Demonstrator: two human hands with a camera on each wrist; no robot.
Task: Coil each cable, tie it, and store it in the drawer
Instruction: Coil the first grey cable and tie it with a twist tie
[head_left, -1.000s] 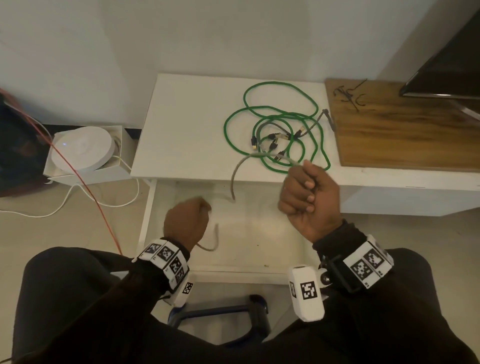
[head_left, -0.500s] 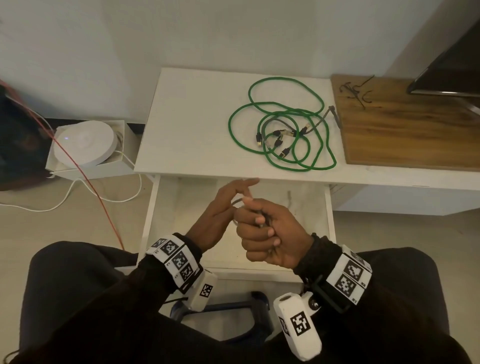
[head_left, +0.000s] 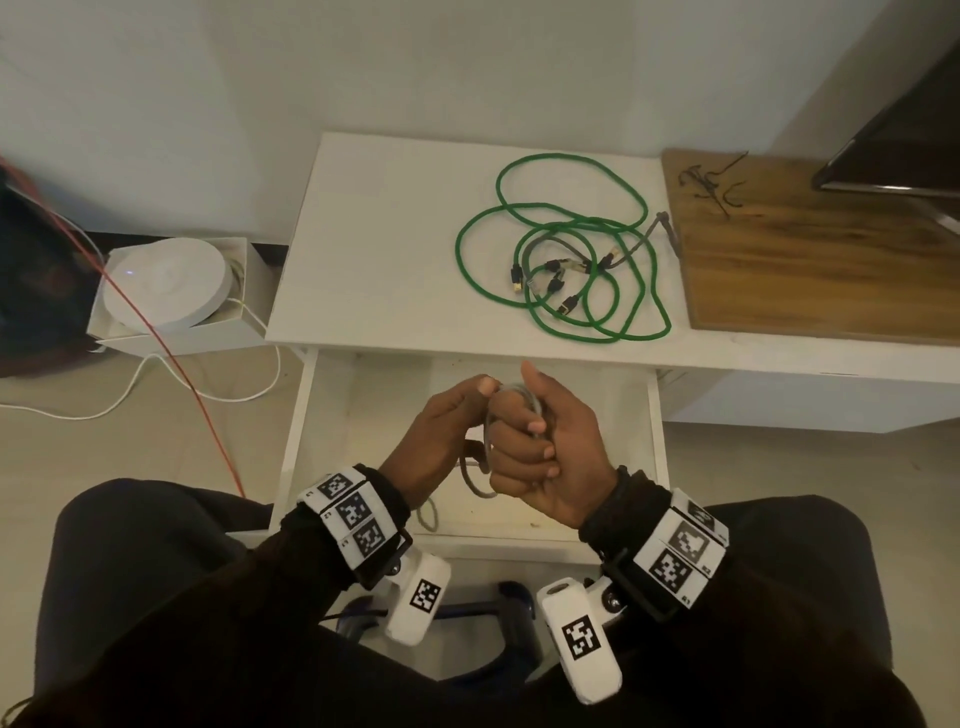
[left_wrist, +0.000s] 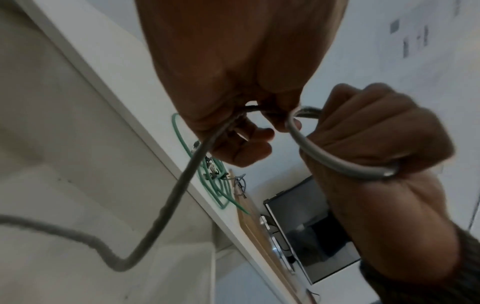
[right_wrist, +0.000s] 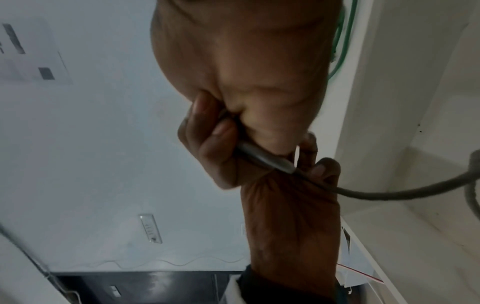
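Right hand (head_left: 545, 441) fists grey cable (head_left: 485, 441) loops at centre frame while left hand (head_left: 441, 431) pinches it, mid-coiling; next, gather the dangling tail.

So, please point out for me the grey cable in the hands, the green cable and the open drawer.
grey cable (left_wrist: 335, 159), left wrist view, on the loop below the right fist.
green cable (head_left: 566, 162), head view, on its far loop on the white table.
drawer (head_left: 655, 436), head view, on its right wall.

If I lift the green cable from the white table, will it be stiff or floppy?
Probably floppy: the green cable lies in loose curved loops. It may snag, since grey cables cross its loops. Its dark connectors would likely dangle.
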